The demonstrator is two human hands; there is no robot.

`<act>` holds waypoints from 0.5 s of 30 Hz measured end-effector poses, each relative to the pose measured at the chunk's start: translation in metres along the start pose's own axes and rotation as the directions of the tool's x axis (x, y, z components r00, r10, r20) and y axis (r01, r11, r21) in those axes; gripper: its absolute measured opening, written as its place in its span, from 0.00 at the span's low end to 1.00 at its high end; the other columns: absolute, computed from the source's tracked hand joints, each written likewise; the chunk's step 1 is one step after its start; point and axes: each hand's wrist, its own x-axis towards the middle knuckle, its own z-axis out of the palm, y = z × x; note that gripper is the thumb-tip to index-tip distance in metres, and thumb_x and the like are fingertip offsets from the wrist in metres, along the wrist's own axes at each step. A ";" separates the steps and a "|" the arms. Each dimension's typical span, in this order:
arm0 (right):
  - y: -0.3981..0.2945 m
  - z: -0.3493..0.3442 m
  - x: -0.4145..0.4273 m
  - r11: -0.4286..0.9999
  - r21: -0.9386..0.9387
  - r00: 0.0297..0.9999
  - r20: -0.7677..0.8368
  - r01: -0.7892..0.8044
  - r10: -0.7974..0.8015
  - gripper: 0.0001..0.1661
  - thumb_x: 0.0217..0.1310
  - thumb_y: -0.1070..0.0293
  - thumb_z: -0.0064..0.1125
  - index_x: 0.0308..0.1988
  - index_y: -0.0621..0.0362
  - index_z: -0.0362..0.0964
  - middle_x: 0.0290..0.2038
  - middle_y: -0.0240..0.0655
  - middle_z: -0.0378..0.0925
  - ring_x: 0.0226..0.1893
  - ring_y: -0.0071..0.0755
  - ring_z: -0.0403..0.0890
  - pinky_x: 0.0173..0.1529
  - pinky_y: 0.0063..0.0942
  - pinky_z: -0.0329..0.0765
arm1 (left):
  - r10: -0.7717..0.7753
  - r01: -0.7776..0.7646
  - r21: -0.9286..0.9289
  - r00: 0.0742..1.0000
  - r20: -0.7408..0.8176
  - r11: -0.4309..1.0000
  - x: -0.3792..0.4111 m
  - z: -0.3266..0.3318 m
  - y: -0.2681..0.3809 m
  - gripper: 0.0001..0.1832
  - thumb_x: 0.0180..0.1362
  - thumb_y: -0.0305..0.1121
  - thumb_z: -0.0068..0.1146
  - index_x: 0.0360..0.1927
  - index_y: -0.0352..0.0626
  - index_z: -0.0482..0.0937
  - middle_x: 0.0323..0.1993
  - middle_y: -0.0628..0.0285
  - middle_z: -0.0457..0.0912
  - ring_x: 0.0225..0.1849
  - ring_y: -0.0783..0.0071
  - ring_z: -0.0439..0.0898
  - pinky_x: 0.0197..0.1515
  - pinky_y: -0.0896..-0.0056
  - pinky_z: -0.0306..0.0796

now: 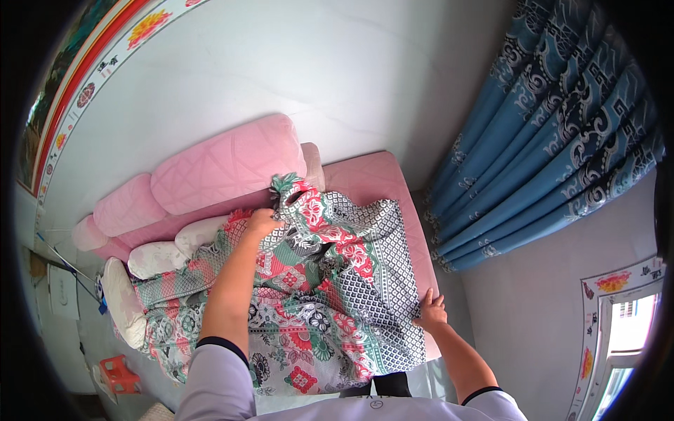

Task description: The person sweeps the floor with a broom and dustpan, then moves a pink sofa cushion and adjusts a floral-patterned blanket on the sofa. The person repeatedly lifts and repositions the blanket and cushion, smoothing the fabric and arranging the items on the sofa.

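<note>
A patterned throw (303, 310) in red, green, black and white is spread in wrinkles over a pink sofa (368, 173). My left hand (265, 223) is closed on the fabric near the backrest, close to a bunched, fringed corner. Its fingertips are partly hidden in the folds. At the sofa's right end, my right hand (433, 313) rests with fingers apart on the pink edge, the thumb by the throw's border. The throw lies smoother on that side and is heaped up in the middle.
Pink back cushions (226, 163) line the wall. Pale pillows (124, 300) lie at the sofa's left. A red plastic stool (120, 374) stands on the floor at lower left. Blue patterned curtains (526, 152) hang at right, near a window (626, 331).
</note>
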 end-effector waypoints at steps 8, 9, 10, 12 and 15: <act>0.013 -0.003 0.001 1.000 0.025 1.000 -0.007 0.015 -0.015 0.68 0.28 0.54 0.67 0.59 0.51 0.24 0.56 0.57 0.39 0.54 0.54 0.55 0.51 0.38 0.65 | 0.184 -0.148 0.112 0.834 -0.521 0.983 -0.040 -0.057 0.055 0.12 0.38 0.35 0.60 0.20 0.36 0.72 0.19 0.52 0.72 0.21 0.59 0.69 0.26 0.65 0.62; 0.013 -0.006 0.004 0.999 0.052 1.000 0.003 -0.001 0.001 0.65 0.29 0.54 0.66 0.59 0.51 0.26 0.56 0.57 0.40 0.55 0.54 0.54 0.51 0.40 0.63 | 0.201 -0.118 0.178 0.789 -0.580 0.977 -0.043 -0.074 0.067 0.11 0.39 0.34 0.60 0.21 0.37 0.73 0.26 0.52 0.73 0.25 0.59 0.70 0.28 0.65 0.62; 0.010 -0.009 0.007 0.997 0.074 1.000 0.020 -0.007 0.006 0.62 0.31 0.55 0.65 0.59 0.51 0.28 0.56 0.57 0.41 0.55 0.55 0.53 0.52 0.42 0.62 | 0.264 -0.146 0.236 0.742 -0.616 0.961 -0.043 -0.092 0.062 0.10 0.40 0.30 0.58 0.23 0.35 0.72 0.23 0.56 0.70 0.25 0.64 0.68 0.30 0.68 0.61; -0.001 -0.024 0.012 0.986 0.164 1.000 -0.018 0.005 -0.002 0.49 0.37 0.57 0.60 0.57 0.54 0.42 0.56 0.51 0.45 0.55 0.51 0.53 0.53 0.45 0.59 | 0.285 -0.156 0.246 0.682 -0.673 0.957 -0.049 -0.122 0.061 0.09 0.42 0.31 0.57 0.26 0.37 0.74 0.26 0.56 0.73 0.25 0.64 0.71 0.29 0.69 0.64; -0.019 -0.032 0.054 0.905 0.350 0.913 -0.399 0.243 -0.091 0.37 0.39 0.60 0.57 0.51 0.58 0.54 0.54 0.45 0.53 0.54 0.47 0.56 0.54 0.38 0.60 | 0.084 -0.246 -0.163 0.756 -0.650 0.955 -0.059 -0.155 0.087 0.08 0.43 0.30 0.54 0.27 0.37 0.75 0.26 0.60 0.75 0.23 0.71 0.72 0.26 0.73 0.65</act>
